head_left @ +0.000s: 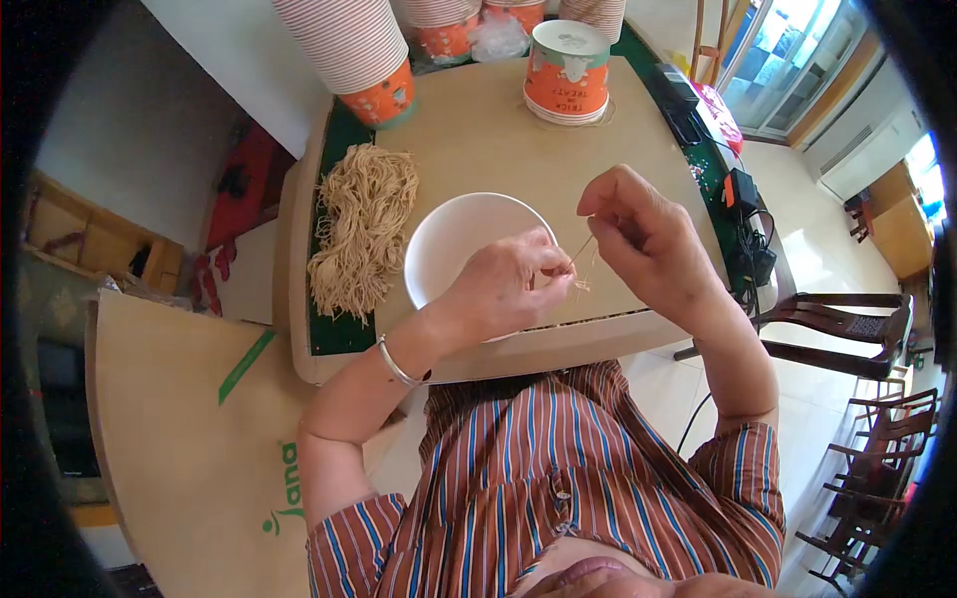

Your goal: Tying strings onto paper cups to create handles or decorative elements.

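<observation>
– So, what do your hands have?
– Your left hand (508,279) pinches a thin cord (583,250) between thumb and fingertips, with a small frayed tuft just beside them. The cord runs from there up to your right hand (646,234), which is curled, thumb and forefinger close together. Whether that one truly grips the end, you can't tell from this angle.
– And what lies round them?
– Under your left hand and to its left stands a white bowl (436,249); farther left, past the bowl, a heap of tan strings (364,234). Beyond your right hand, away from you, an upside-down orange-and-green paper cup (565,80) has a loose loop of string about its foot.
– What might go wrong for you?
– Most likely a slip: the cord is thin, so a weak pinch on either side could let it spring free. Pulling too hard might fray the tuft further.
– Anything below your wrist?
– Perhaps the bowl. It sits near the table's close edge, so a low sweep of your left forearm could knock it. Reaching left could also snag that heap, since its strands lie loose and tangled.
</observation>
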Available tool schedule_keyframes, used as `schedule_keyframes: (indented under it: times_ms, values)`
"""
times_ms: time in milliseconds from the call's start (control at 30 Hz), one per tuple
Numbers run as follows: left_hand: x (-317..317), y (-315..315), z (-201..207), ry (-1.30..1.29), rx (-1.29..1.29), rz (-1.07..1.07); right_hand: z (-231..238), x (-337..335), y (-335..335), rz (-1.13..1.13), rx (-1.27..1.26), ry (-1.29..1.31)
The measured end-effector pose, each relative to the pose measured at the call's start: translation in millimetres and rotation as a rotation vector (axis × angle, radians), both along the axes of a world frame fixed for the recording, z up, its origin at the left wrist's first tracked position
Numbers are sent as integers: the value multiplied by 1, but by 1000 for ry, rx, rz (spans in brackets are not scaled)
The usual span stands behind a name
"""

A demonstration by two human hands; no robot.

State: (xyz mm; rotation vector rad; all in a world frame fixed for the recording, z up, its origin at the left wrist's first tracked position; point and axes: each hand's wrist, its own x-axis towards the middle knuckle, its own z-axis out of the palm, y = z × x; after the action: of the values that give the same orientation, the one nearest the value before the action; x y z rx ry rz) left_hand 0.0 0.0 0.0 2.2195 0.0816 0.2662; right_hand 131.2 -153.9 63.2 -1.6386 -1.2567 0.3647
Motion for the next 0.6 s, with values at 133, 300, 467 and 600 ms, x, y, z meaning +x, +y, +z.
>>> schedule_keyframes:
  times_ms: [133, 300, 467, 600]
  values:
    - [1, 4, -2, -116, 71, -4, 2, -3, 1, -2, -21, 27]
    - [2, -1, -2, -177, 101, 56, -1, -3, 2, 16, 16, 64]
    - [0, -1, -3, -25, 140, 69, 2, -6, 3, -4, 37, 103]
    - [0, -3, -3, -12, 142, 102, 3, -6, 3, -27, 38, 120]
